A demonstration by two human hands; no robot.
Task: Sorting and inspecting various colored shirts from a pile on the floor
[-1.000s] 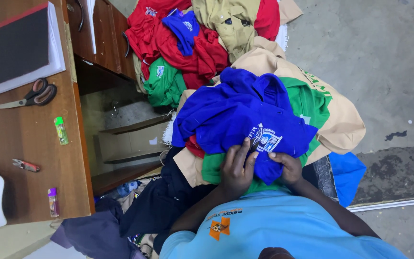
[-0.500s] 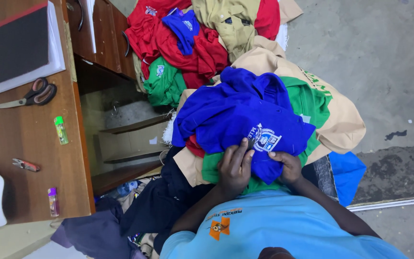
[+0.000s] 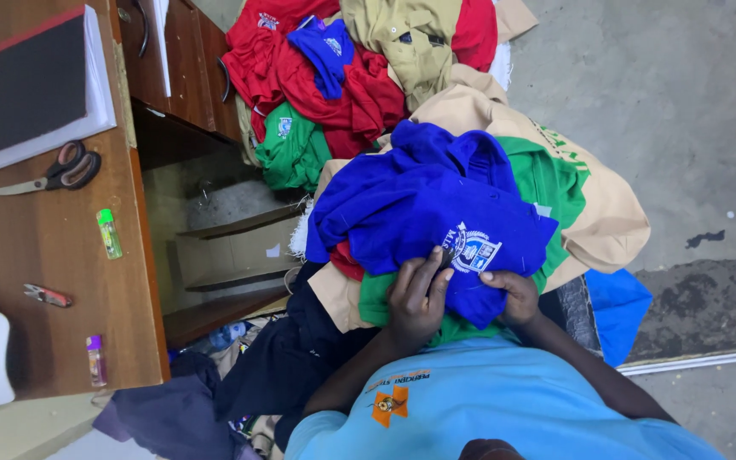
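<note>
My left hand and my right hand are side by side, both closed on the near edge of a royal blue shirt with a white crest. The crest lies just above my fingers. The blue shirt is bunched on top of a heap, over a green garment and a tan garment. My light blue shirt fills the bottom of the view and hides my lower arms.
Further off lie red, green and khaki clothes. Dark garments lie at lower left. On the wooden desk at left are scissors, a book and small items. Concrete floor lies to the right.
The blue shirt has shifted slightly under my fingers. My hands stay in the same place on its near edge.
</note>
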